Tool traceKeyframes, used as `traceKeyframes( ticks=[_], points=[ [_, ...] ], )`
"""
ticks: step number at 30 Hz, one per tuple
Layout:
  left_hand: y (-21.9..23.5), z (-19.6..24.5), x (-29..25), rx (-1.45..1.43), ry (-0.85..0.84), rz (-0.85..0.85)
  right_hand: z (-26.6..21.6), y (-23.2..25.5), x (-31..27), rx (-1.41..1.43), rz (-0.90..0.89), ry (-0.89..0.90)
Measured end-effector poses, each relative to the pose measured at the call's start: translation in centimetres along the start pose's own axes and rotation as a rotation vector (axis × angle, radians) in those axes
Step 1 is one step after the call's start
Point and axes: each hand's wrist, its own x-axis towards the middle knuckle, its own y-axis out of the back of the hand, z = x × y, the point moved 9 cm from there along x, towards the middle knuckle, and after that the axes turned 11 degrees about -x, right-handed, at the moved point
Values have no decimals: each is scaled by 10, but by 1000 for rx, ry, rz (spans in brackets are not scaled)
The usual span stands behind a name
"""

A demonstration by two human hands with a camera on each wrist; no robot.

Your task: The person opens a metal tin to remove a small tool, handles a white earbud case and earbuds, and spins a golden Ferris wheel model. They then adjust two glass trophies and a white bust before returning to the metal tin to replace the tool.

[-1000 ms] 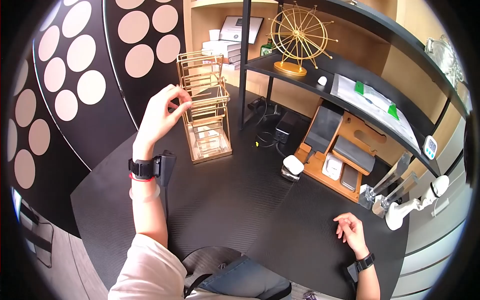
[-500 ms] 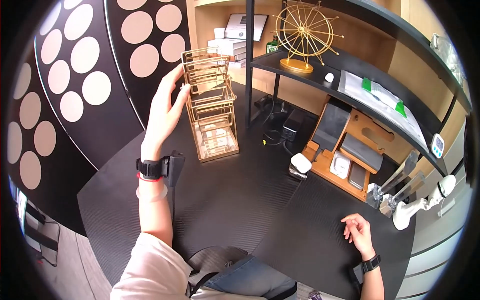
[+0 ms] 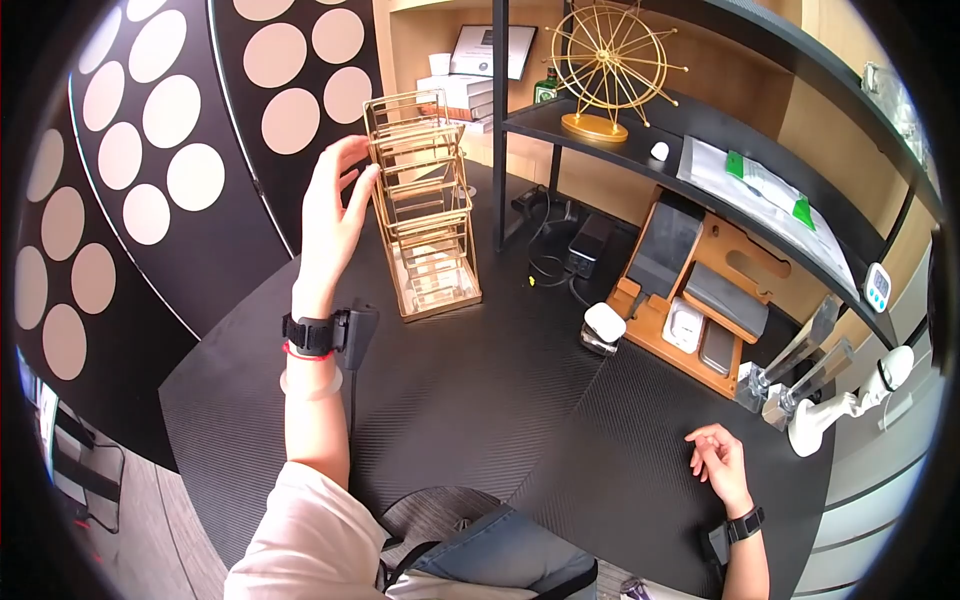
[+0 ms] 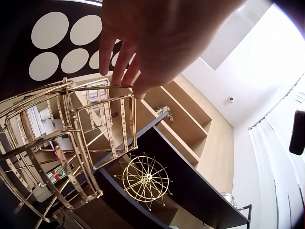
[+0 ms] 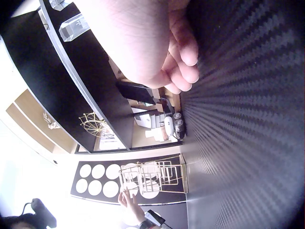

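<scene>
A tall gold wire rack point(image 3: 430, 215) with several tilting rectangular frames stands on its square base at the left back of the black table point(image 3: 460, 400). My left hand point(image 3: 335, 210) is raised at the rack's upper left side, fingers extended and thumb apart, fingertips right at the wire bars. In the left wrist view its fingers point(image 4: 125, 62) hang over the top bars of the rack point(image 4: 74, 121), not curled round any bar. My right hand point(image 3: 718, 462) rests on the table at the right, fingers loosely bent, holding nothing.
Right of the rack rises a black shelf point(image 3: 500, 130) carrying a gold wheel ornament point(image 3: 605, 60). Beneath it are cables, a black box point(image 3: 588, 245) and a wooden organizer point(image 3: 650, 330) with phones. Clear trophies point(image 3: 780, 385) and a white jointed device point(image 3: 850, 405) line the right edge.
My left hand, at first with bent fingers at the rack's middle, has shifted up to its left side and straightened its fingers. The rack's frames have changed tilt. The right hand stays put.
</scene>
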Motion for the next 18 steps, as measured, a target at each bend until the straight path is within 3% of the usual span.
traceKeyframes(
  ticks=[3, 5, 7, 18],
  points=[
    [-1, 8, 0, 189, -31, -79, -1, 1, 0, -8, 4, 4],
    [0, 15, 0, 184, -61, -80, -1, 1, 0, -10, 4, 5],
    [-7, 6, -2, 192, 33, -227, 0, 1, 0, -16, 4, 2],
    [-17, 11, -8, 208, -15, -398, 0, 1, 0, -18, 6, -14]
  ],
)
